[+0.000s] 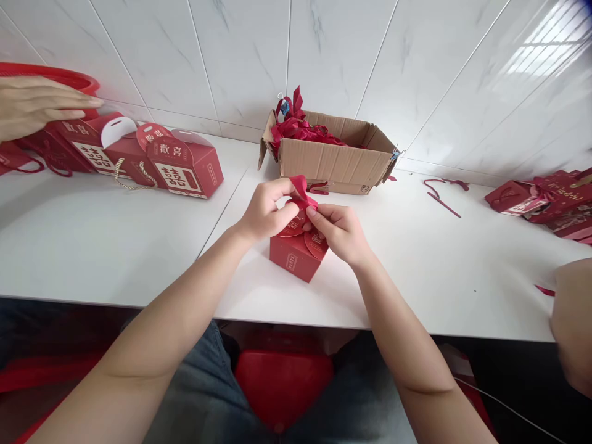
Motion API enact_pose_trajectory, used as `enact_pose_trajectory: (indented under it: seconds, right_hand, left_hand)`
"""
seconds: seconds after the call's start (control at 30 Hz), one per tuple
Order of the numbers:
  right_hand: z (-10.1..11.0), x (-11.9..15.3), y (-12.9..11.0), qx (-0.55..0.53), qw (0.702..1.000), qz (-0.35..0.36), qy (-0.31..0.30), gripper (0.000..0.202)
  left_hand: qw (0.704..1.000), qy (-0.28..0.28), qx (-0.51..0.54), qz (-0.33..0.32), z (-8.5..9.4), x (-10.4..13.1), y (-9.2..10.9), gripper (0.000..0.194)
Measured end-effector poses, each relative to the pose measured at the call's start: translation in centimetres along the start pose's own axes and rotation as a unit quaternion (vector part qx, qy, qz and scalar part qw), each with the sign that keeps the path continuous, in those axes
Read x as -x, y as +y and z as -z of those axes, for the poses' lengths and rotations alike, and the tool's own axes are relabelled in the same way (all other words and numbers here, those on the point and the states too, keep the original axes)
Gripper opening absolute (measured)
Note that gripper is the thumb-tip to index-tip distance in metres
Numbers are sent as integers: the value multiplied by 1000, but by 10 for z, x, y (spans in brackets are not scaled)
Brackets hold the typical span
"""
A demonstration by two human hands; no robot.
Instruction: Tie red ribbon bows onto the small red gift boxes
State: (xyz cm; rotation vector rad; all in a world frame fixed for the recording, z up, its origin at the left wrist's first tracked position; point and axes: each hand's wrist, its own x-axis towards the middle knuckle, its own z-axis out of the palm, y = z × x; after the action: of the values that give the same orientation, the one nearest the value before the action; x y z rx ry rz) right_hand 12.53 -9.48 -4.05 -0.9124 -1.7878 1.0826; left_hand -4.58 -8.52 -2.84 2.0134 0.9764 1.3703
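A small red gift box [296,258] with rounded top flaps and gold print stands on the white table in front of me. Over its top, a red ribbon [300,188] is looped between my fingers. My left hand [268,209] pinches the ribbon's upper loop from the left side. From the right, my right hand [340,231] pinches the ribbon low down, close to the box flaps. Part of the flaps and the ribbon's lower part are hidden behind my fingers.
Behind the box, an open cardboard box [324,160] holds red ribbons. Red gift boxes [198,163] line the left, near another person's hand [41,105] and a red basket [87,80]. More gift boxes [513,194] and loose ribbon pieces [441,198] lie right, with another person's arm [573,320].
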Motion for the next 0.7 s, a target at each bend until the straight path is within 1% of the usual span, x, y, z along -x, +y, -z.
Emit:
enact_pose_trajectory:
  seconds: [0.03,0.07,0.1,0.17,0.23,0.27,0.33,0.4,0.5,0.6,0.63,0.7]
  right_hand:
    - [1,0,-1,-11,1000,-9,-7,44]
    - [3,-1,-1,-23,999,-18,-15,44]
    - [4,-1,-2,-35,999,-26,-22,43]
    - [7,-1,-3,-55,997,-34,-30,41]
    - [8,-1,-3,-68,997,-34,-28,37]
    - [9,-1,-3,-74,996,-35,-26,35]
    - [9,-1,-1,-90,995,-39,-19,28]
    - [8,-1,0,-109,993,-45,-11,24]
    - [9,-3,2,-124,991,-51,-10,24]
    - [11,-4,4,-119,992,-28,-26,27]
    - [11,-4,5,-113,993,-13,-31,28]
    - [13,-5,7,-90,995,19,-41,28]
  left_hand:
    - [1000,21,-16,-16,1,1,0,15]
    - [999,27,-27,-31,2,1,0,13]
    - [998,18,-35,-45,3,2,1,13]
    - [996,-47,-43,-61,7,2,2,15]
    - [990,-124,-42,-57,10,1,3,16]
    - [986,-152,-41,-53,10,1,3,17]
    - [981,-181,-39,-51,11,0,2,17]
    - [980,-189,-37,-51,12,-1,1,19]
    - [978,-206,-26,-30,13,-2,0,20]
    - [977,-213,-5,-18,13,-2,-1,17]
    - [980,-197,3,-16,13,-1,-1,18]
    - [991,-130,11,-7,10,-1,0,25]
